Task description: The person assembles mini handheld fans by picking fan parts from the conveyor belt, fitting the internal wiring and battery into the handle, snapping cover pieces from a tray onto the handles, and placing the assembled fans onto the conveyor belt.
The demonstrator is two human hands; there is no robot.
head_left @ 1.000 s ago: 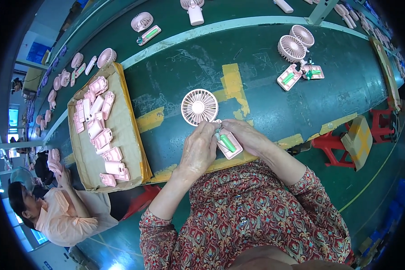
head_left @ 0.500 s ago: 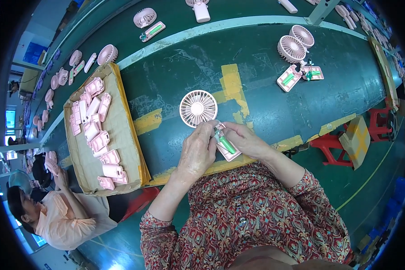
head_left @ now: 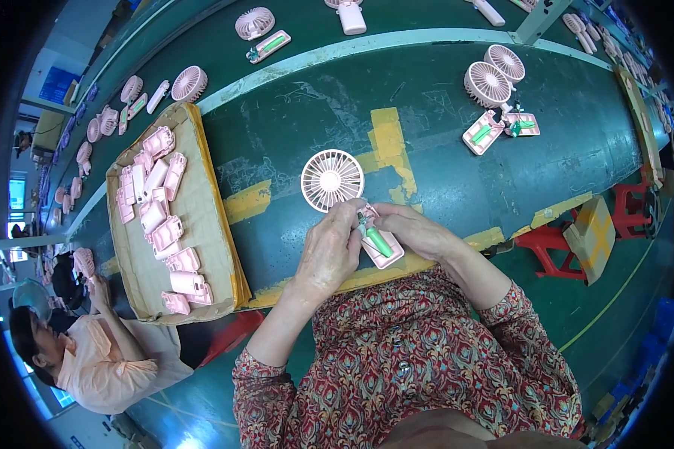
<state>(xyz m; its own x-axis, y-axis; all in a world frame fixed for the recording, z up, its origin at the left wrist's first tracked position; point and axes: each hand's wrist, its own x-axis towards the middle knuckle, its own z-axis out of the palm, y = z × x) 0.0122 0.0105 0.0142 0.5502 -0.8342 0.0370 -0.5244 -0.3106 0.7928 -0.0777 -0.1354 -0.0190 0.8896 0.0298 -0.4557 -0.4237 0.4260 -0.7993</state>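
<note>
A pink handheld fan [head_left: 332, 180] lies on the green bench top, its round grille pointing away from me. Its handle shell [head_left: 386, 256] is uncovered, showing a green battery [head_left: 377, 241] and a small circuit board with wires near the neck. My left hand [head_left: 330, 251] is closed at the neck from the left, fingertips pinched by the board. From the right, my right hand [head_left: 419, 230] grips the upper handle, its fingers meeting the left ones. Fingers partly hide the board and wires.
On my left stands a cardboard tray [head_left: 138, 288] of pink handle covers [head_left: 156, 215]. Two opened fans [head_left: 488, 84] lie at the far right. Beyond a pale rail [head_left: 307, 58], more fans lie on a green belt. A co-worker [head_left: 116, 359] sits at left; red stools [head_left: 550, 251] stand at right.
My hands and the fan have barely shifted. Fans beyond the rail have moved to the right. The co-worker's fan now stands more upright.
</note>
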